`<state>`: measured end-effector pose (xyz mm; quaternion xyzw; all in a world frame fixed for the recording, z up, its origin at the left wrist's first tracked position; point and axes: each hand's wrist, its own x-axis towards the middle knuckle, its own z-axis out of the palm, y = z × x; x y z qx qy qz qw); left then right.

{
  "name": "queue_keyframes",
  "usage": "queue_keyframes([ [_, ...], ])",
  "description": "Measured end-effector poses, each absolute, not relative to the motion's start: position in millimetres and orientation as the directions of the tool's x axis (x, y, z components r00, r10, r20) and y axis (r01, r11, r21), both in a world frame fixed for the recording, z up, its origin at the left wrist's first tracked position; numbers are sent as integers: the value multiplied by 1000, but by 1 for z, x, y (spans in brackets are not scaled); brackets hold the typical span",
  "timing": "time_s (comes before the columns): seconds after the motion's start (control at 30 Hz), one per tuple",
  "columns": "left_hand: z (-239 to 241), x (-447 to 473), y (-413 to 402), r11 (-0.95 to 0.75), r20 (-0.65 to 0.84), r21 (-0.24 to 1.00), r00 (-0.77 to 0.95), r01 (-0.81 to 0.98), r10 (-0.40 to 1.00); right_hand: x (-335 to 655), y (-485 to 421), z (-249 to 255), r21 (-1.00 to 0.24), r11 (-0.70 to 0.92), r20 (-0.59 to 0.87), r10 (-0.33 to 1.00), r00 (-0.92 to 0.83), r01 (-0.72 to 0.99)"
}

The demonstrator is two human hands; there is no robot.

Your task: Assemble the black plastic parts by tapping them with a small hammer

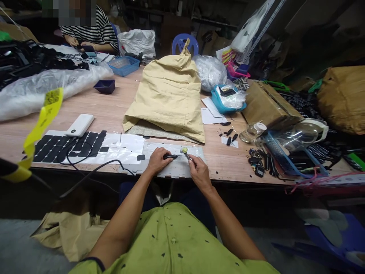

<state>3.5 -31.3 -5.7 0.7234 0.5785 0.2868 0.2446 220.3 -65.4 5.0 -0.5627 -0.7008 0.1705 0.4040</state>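
My left hand (159,160) is closed on a small black part (170,156), with a thin pin-like tip pointing right. My right hand (200,170) grips a small hammer (185,151) by its handle; its head has a yellowish face and is raised near the black part, apart from it. Both hands are over a light grey board (168,172) at the table's front edge. A black sticker piece (140,157) lies left of my left hand. Beyond the hands stands a beige cloth bag (168,91).
A sheet of black stickers (51,146) with a white power bank (80,125) and cable lies left. Small black parts (229,140), a glass jar (253,132) and a blue basket (285,156) are right. A co-worker in a striped top (105,32) sits far left.
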Motion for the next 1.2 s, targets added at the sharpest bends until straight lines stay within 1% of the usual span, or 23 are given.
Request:
queue_keyframes([
  [0.1, -7, 4, -31, -210, 132, 687, 165, 696, 977, 214, -77, 8, -714, 346, 387, 920, -70, 609],
  [0.2, -8, 3, -30, -222, 145, 685, 169, 694, 975, 208, -81, 7, -702, 372, 397, 912, -100, 607],
  [0.37, -8, 5, -31, -227, 148, 685, 174, 692, 974, 206, -80, 4, -693, 365, 368, 921, -131, 621],
  [0.5, -6, 6, -31, -224, 143, 688, 174, 690, 974, 201, -79, 8, -708, 379, 378, 916, -133, 596],
  [0.67, -6, 7, -31, -207, 131, 697, 161, 687, 978, 190, -81, 8, -695, 401, 366, 912, -186, 597],
  [0.73, -7, 8, -31, -209, 135, 699, 161, 684, 978, 190, -80, 6, -691, 391, 356, 916, -185, 608],
  [0.83, -7, 9, -32, -204, 133, 697, 156, 688, 979, 197, -72, 6, -672, 371, 372, 917, -141, 641],
  [0.93, -6, 9, -32, -190, 122, 694, 147, 694, 982, 212, -55, 5, -597, 342, 415, 906, -86, 726],
  [1.07, -6, 8, -31, -193, 113, 702, 160, 686, 981, 235, -31, -4, -402, 252, 436, 898, -59, 880],
  [1.13, -7, 6, -31, -195, 104, 705, 172, 682, 980, 242, -26, -10, -304, 218, 438, 897, -68, 927],
  [1.2, -7, 5, -31, -204, 105, 706, 186, 678, 977, 244, -24, -16, -239, 196, 442, 894, -74, 951],
])
